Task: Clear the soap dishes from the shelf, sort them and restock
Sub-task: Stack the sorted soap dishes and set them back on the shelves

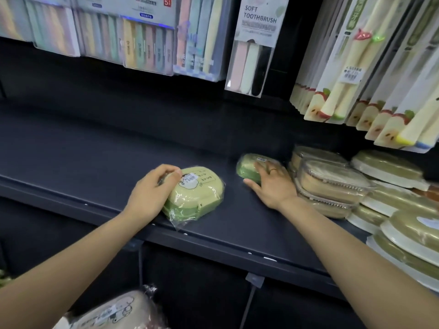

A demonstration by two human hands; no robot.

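On the dark shelf lie two green soap dishes wrapped in clear plastic. My left hand grips the nearer, larger green soap dish by its left end, fingers curled over the top beside its label. Further back, my right hand holds a second green soap dish, fingers over its top and thumb at its front. Right of it stand stacked beige soap dishes and olive-and-white oval soap dishes, with more of them lower right.
Packs of toothbrushes hang above the shelf, close over the back. A beige wrapped soap dish lies below at the bottom left. The shelf's front edge carries price-tag holders. The shelf's left half is bare dark surface.
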